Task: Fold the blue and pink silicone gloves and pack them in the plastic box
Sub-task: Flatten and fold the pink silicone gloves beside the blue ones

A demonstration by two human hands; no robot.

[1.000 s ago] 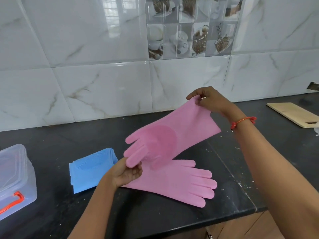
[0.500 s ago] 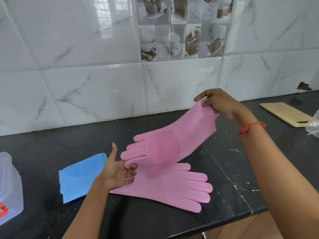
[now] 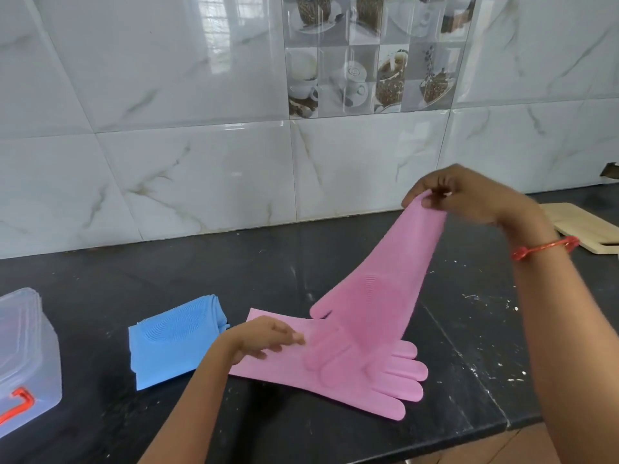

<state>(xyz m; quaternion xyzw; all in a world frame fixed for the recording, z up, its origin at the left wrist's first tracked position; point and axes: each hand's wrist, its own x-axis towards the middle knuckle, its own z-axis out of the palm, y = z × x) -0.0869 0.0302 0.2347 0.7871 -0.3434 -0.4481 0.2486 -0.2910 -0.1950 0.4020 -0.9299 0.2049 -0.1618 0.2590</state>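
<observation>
My right hand (image 3: 469, 195) pinches the cuff of a pink silicone glove (image 3: 385, 289) and holds it up, so it hangs slanting with its fingers touching down on a second pink glove (image 3: 375, 386). That second glove lies flat on the black counter (image 3: 234, 269). My left hand (image 3: 264, 336) hovers over the flat glove's cuff end, fingers loosely curled and holding nothing. The folded blue gloves (image 3: 170, 339) lie in a stack to the left. At the far left edge stands the clear plastic box (image 3: 26, 356) with a red latch.
A wooden cutting board (image 3: 582, 229) lies at the back right of the counter. White marble tiles form the wall behind. The counter's front edge runs close below the flat glove, with white specks on the right part.
My left hand let go of the hanging glove's fingers and moved down over the flat glove. The raised glove's fingers dropped onto the flat glove. My right hand keeps hold of the cuff.
</observation>
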